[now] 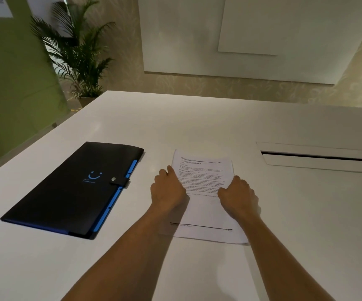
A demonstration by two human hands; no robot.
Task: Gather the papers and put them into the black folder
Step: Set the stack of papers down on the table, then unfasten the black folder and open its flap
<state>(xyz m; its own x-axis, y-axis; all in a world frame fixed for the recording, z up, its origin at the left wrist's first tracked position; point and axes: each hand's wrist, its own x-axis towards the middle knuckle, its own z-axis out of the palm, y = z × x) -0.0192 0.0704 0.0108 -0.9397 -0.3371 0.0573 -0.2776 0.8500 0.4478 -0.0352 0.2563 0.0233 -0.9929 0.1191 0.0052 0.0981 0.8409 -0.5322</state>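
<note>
A stack of printed white papers (204, 170) lies flat on the white table (219, 118), in front of me. My left hand (168, 191) grips the stack's left edge, thumb on top of the page. My right hand (238, 196) holds the right edge with fingers curled over it. The black folder (73, 190) lies to the left of the papers, closed, its snap strap fastened and blue tabs showing along its right side. Neither hand touches the folder.
A recessed cable slot with a white lid (321, 157) sits in the tabletop at the right. Beyond the table's far left corner stands a potted palm (78, 55), next to a green wall.
</note>
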